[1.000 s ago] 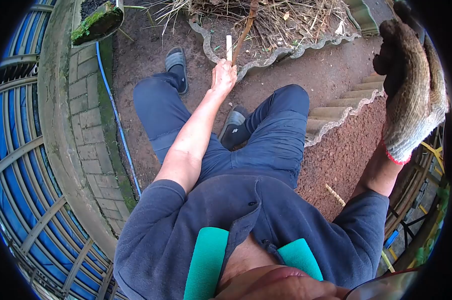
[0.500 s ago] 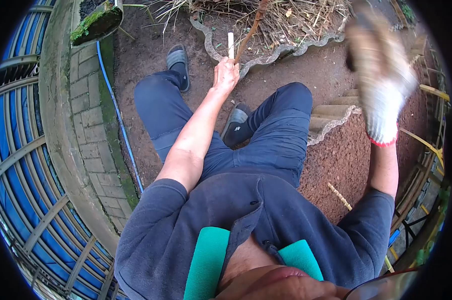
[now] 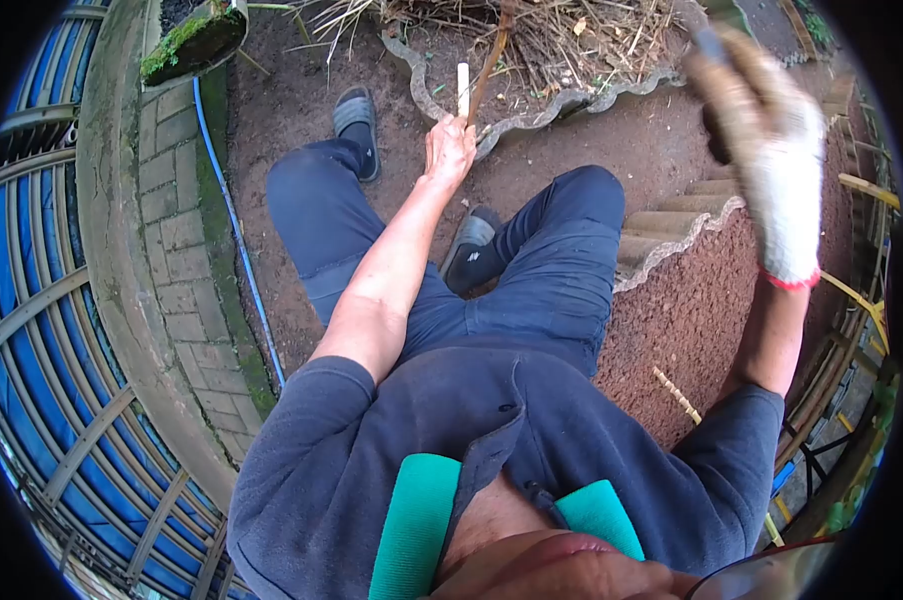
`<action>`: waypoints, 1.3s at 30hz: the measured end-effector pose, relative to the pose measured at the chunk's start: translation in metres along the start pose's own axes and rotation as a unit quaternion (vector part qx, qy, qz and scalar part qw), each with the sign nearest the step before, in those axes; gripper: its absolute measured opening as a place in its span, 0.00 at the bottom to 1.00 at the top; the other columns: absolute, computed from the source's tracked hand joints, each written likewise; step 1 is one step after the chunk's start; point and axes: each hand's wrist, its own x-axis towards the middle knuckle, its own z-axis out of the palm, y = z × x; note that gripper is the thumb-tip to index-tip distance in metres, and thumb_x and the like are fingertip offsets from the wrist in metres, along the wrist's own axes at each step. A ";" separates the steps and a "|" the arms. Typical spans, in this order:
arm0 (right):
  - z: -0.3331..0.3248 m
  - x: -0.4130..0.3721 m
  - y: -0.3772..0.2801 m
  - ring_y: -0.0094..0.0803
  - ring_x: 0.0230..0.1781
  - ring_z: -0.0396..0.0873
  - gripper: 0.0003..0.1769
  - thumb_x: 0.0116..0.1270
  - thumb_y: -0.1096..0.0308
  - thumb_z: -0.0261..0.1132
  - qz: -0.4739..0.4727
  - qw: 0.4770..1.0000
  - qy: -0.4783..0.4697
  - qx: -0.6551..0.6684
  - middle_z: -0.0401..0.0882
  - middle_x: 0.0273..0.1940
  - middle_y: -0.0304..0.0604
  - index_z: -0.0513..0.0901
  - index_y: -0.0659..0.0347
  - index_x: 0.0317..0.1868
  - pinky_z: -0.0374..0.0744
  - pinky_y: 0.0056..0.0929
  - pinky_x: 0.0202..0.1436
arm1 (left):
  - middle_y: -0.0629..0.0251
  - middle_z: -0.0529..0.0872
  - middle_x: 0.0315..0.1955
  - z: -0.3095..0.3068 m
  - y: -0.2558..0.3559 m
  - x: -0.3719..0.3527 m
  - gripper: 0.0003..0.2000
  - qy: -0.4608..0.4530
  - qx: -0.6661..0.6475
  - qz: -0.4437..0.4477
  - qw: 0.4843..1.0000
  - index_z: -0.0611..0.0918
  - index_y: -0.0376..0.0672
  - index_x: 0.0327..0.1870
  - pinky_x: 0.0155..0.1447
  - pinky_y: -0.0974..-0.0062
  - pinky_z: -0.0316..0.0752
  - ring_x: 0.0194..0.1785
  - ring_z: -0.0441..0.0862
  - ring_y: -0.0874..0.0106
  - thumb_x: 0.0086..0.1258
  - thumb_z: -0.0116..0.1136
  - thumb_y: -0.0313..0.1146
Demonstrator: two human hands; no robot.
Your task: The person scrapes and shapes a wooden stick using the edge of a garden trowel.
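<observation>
My left hand point(image 3: 451, 150), bare, is closed at the front between my knees. From its grip a brown stick point(image 3: 492, 70) slants up and away, and a short pale stick point(image 3: 462, 92) stands up beside it. Out to the right, my right hand point(image 3: 766, 130) wears a white knitted glove with a brownish palm and a red cuff. Its fingers are blurred but look closed around a dark tool point(image 3: 711, 48), whose grey upper part shows above the glove. The kind of tool is not clear.
A heap of dry twigs point(image 3: 561, 45) lies behind a wavy concrete edging point(image 3: 541, 115). Ridged tiles point(image 3: 671, 225) border brown soil point(image 3: 671, 320) on the right. A blue hose point(image 3: 233, 215) runs along the brick strip point(image 3: 179, 240). A mossy block point(image 3: 193, 52) sits at upper left.
My gloved right hand has shifted a little, its wrist moving right, and is less blurred. The brown stick's far end has swung slightly left. My left hand has stayed nearly in place.
</observation>
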 end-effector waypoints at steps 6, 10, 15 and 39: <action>0.018 0.013 0.015 0.16 0.23 0.75 0.18 0.70 0.57 0.68 -0.109 0.994 -0.023 -0.013 0.83 0.29 0.35 0.87 0.57 0.55 0.71 0.20 0.26 | 0.47 0.83 0.36 -0.002 0.003 0.003 0.09 -0.009 -0.001 0.001 1.000 0.84 0.36 0.42 0.46 0.53 0.79 0.41 0.84 0.48 0.68 0.60 0.31; 0.003 0.006 -0.009 0.15 0.21 0.72 0.16 0.70 0.56 0.68 -0.043 0.999 -0.005 0.023 0.81 0.26 0.32 0.89 0.57 0.49 0.65 0.17 0.23 | 0.50 0.83 0.32 0.004 -0.001 -0.004 0.08 0.006 -0.006 -0.016 1.000 0.86 0.39 0.42 0.47 0.57 0.77 0.41 0.83 0.52 0.68 0.59 0.32; 0.029 0.023 -0.010 0.33 0.24 0.75 0.16 0.67 0.62 0.64 -0.109 0.987 -0.085 -0.078 0.79 0.25 0.44 0.83 0.68 0.47 0.74 0.32 0.31 | 0.47 0.83 0.36 -0.001 0.001 0.000 0.09 -0.006 -0.003 0.000 1.000 0.85 0.37 0.44 0.47 0.54 0.79 0.41 0.84 0.49 0.68 0.60 0.31; 0.254 -0.014 0.173 0.48 0.50 0.86 0.26 0.66 0.52 0.68 0.013 0.998 0.034 0.051 0.86 0.47 0.57 0.83 0.61 0.58 0.82 0.39 0.54 | 0.59 0.85 0.36 0.013 -0.017 0.017 0.27 -0.055 -0.008 -0.173 0.983 0.86 0.39 0.54 0.50 0.66 0.79 0.40 0.85 0.63 0.51 0.78 0.40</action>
